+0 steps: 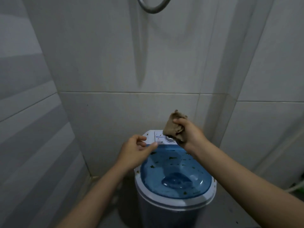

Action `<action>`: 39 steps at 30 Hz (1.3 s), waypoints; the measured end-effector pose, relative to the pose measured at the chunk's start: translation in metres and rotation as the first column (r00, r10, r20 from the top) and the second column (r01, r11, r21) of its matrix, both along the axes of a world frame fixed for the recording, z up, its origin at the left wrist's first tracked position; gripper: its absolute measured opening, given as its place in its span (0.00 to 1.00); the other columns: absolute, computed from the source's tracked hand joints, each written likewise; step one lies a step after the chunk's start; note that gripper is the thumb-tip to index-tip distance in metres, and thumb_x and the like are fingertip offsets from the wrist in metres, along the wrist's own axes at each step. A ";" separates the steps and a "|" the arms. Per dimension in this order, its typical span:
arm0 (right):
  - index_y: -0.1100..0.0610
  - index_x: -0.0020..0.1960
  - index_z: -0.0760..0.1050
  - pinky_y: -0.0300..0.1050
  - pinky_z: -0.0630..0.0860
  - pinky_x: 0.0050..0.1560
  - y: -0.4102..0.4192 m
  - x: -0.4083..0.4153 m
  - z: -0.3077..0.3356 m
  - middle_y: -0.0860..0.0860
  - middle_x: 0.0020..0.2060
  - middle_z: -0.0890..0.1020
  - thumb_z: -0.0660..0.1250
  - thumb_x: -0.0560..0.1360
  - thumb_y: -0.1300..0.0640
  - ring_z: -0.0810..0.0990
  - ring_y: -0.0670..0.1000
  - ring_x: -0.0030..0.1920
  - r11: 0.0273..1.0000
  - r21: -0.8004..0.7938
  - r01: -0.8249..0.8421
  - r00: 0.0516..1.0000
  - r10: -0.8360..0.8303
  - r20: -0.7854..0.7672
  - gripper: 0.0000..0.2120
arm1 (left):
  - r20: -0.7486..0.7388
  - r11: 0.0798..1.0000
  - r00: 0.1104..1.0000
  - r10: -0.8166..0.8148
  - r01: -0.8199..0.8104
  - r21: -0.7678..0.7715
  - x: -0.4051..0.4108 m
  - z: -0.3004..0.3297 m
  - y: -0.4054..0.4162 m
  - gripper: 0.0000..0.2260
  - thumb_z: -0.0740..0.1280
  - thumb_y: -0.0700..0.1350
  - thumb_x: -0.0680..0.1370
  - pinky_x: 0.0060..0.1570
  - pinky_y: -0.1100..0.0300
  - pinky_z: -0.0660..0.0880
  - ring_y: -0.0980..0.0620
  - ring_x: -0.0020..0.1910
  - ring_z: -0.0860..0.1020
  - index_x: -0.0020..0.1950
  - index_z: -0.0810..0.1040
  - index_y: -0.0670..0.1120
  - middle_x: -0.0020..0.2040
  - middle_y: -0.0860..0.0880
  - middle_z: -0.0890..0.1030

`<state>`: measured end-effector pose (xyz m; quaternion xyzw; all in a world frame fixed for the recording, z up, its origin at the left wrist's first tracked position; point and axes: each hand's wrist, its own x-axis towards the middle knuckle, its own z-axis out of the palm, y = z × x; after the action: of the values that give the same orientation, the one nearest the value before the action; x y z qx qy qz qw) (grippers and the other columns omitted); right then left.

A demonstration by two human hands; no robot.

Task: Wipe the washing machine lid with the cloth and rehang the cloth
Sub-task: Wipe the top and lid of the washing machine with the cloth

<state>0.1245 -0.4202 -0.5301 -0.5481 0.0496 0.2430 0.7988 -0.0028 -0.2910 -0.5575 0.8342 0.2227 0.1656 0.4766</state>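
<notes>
A small round washing machine stands below me with a translucent blue lid (174, 171) dotted with dark specks of dirt. Its white control panel (158, 137) lies at the far edge. My right hand (190, 134) is raised above the panel's right side and grips a bunched brown cloth (174, 125). My left hand (136, 150) hovers over the lid's far left corner, holding nothing, fingers loosely curled with thumb and forefinger apart.
White tiled walls close in behind and on both sides. A metal shower hose (153, 7) loops at the top. A pale pipe (297, 186) runs down the right wall near the floor.
</notes>
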 end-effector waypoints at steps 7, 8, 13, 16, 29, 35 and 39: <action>0.59 0.53 0.78 0.46 0.76 0.51 0.034 0.015 -0.010 0.57 0.48 0.81 0.66 0.73 0.65 0.78 0.55 0.47 0.891 -0.436 0.124 0.844 0.136 0.519 0.09 | -0.545 0.819 0.806 -0.230 0.463 0.338 -0.041 -0.055 0.037 0.66 0.64 0.77 0.52 0.72 0.47 0.39 0.47 0.76 0.40 0.76 0.35 0.46 0.78 0.47 0.38; 0.60 0.52 0.78 0.46 0.75 0.48 0.040 0.016 -0.010 0.57 0.45 0.81 0.67 0.72 0.64 0.78 0.55 0.45 0.827 -0.535 0.173 0.747 0.244 0.619 0.09 | -0.575 0.794 0.782 -0.239 0.498 0.348 -0.039 -0.061 0.042 0.68 0.62 0.78 0.49 0.71 0.46 0.36 0.47 0.76 0.35 0.75 0.32 0.45 0.76 0.46 0.33; 0.64 0.47 0.73 0.46 0.68 0.35 0.070 0.027 -0.010 0.62 0.44 0.82 0.65 0.72 0.64 0.79 0.62 0.44 0.406 -0.790 0.459 0.360 0.727 0.584 0.05 | -0.598 0.723 0.735 -0.321 0.598 0.346 -0.025 -0.068 0.050 0.66 0.71 0.71 0.57 0.70 0.48 0.31 0.49 0.72 0.28 0.73 0.28 0.44 0.73 0.48 0.27; 0.64 0.48 0.73 0.47 0.67 0.37 0.087 0.035 -0.016 0.64 0.49 0.81 0.62 0.73 0.67 0.79 0.63 0.48 0.276 -0.814 0.510 0.297 0.832 0.469 0.04 | -0.629 0.709 0.701 -0.335 0.628 0.321 -0.017 -0.074 0.052 0.66 0.72 0.69 0.58 0.70 0.48 0.31 0.47 0.72 0.27 0.73 0.27 0.44 0.73 0.45 0.26; 0.59 0.65 0.70 0.55 0.72 0.60 0.124 0.034 -0.076 0.61 0.63 0.74 0.62 0.75 0.64 0.72 0.64 0.62 0.113 -0.864 0.491 0.221 0.943 0.249 0.19 | -0.645 0.729 0.652 -0.399 0.652 0.209 0.003 -0.098 0.064 0.69 0.75 0.67 0.55 0.73 0.44 0.35 0.48 0.69 0.24 0.70 0.23 0.47 0.71 0.48 0.23; 0.62 0.63 0.71 0.55 0.72 0.60 0.112 0.006 -0.090 0.60 0.62 0.74 0.62 0.72 0.68 0.70 0.62 0.63 0.159 -0.860 0.485 0.122 0.961 0.246 0.19 | -0.624 0.726 0.676 -0.391 0.644 0.243 0.003 -0.103 0.063 0.69 0.75 0.68 0.54 0.73 0.43 0.35 0.48 0.71 0.26 0.71 0.24 0.50 0.73 0.49 0.26; 0.62 0.61 0.71 0.53 0.73 0.54 0.096 -0.011 -0.089 0.58 0.63 0.74 0.63 0.70 0.69 0.71 0.61 0.61 0.175 -0.877 0.448 0.091 0.966 0.240 0.20 | -0.579 0.730 0.716 -0.390 0.624 0.280 0.002 -0.106 0.063 0.69 0.75 0.69 0.53 0.73 0.43 0.36 0.48 0.72 0.28 0.71 0.24 0.53 0.74 0.51 0.27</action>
<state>0.1132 -0.3239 -0.6192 -0.8765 -0.4804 -0.0277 0.0138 -0.0010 -0.2280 -0.6636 0.9636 0.0433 -0.1416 0.2227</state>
